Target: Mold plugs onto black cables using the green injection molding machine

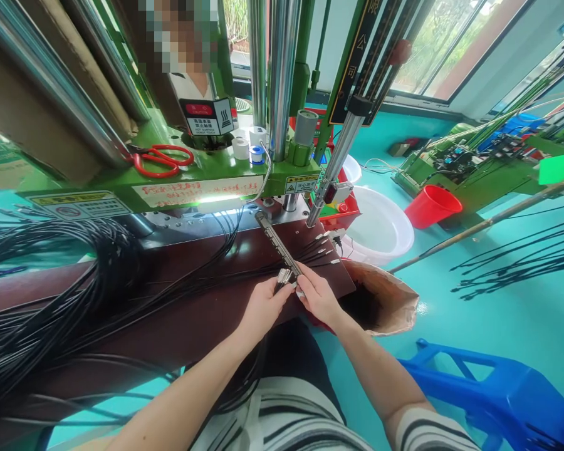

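Observation:
My left hand (262, 305) is closed around a small bunch of black cables with metal plug ends (282, 278), pinched at the tips. My right hand (317, 294) pinches the near end of a long narrow metal bar (278, 243) that lies across the dark brown worktable (188, 313). Both hands meet at that bar end. More metal-tipped cable ends (326, 249) fan out on the table just beyond my right hand. A thick bundle of black cables (51, 300) runs in from the left.
A green moulding machine (207, 169) with steel columns stands behind the table, red scissors (162, 160) and tape rolls on its ledge. A person stands behind it. A paper sack (390, 300), white basins (380, 232), a red bucket (431, 205) and a blue stool (493, 388) sit on the right.

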### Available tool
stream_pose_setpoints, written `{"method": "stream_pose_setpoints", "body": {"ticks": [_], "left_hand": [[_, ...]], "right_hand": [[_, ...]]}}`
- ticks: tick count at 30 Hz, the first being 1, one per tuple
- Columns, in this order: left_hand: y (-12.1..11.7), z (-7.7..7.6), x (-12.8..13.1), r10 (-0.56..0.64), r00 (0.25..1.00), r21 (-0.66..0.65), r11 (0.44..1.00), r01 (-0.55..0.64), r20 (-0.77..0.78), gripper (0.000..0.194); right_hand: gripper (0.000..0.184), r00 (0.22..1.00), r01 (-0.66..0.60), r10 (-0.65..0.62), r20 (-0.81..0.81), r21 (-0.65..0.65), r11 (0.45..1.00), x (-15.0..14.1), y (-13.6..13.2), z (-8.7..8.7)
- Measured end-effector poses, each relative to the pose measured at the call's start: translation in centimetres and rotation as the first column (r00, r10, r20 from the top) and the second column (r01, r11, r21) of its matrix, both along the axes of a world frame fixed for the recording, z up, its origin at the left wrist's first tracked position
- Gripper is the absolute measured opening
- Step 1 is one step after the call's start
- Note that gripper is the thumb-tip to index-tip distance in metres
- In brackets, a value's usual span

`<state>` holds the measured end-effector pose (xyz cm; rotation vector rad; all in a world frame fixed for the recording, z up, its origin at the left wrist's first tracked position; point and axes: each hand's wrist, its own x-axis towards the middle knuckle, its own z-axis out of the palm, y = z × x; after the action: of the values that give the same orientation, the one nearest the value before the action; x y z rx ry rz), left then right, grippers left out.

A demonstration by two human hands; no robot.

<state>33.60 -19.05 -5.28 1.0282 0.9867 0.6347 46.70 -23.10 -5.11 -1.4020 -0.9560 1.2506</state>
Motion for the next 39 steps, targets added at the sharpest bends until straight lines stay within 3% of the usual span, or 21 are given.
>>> {"method": "stream_pose_setpoints", "body": {"ticks": [4,8,14,26,35,39], "left_hand": [[0.5,0.4,-0.3,0.027,1.0,0.172,0.985,-0.026,-0.006,0.03],[1.1,0.8,-0.4,0.181,0.976,0.073,0.979,-0.19,0.119,0.029],[1.2,1.2,-0.4,-0.088,0.989,-0.146,0.984,0.105,0.117,0.03],[1.5,1.1,-0.5,-0.115,0.984,-0.198,0.97,0.14,0.134,0.029],[1.3,0.9,-0.5,-0.052,0.999,-0.031,0.998,0.052,0.014,0.027],[1.5,0.5,-0.9,0.136,0.99,0.142,0.98,-0.138,0.021,0.032]], "right_hand": [[0.045,0.995,0.057,-0.061,-0.078,-0.055,0.997,-0.2,0.1,0.6],[0.046,0.978,0.121,-0.131,-0.165,-0.074,0.99,-0.1,0.0,0.8],[0.047,0.983,0.088,-0.097,-0.157,-0.064,0.994,0.2,-0.2,0.3],[0.046,0.985,0.02,-0.035,-0.167,-0.093,0.995,0.8,-0.3,0.3],[0.05,1.0,-0.018,0.017,-0.017,-0.012,1.0,0.2,-0.3,-0.2],[0.048,0.99,0.071,-0.079,-0.117,-0.075,0.995,0.3,-0.2,0.0]]}}
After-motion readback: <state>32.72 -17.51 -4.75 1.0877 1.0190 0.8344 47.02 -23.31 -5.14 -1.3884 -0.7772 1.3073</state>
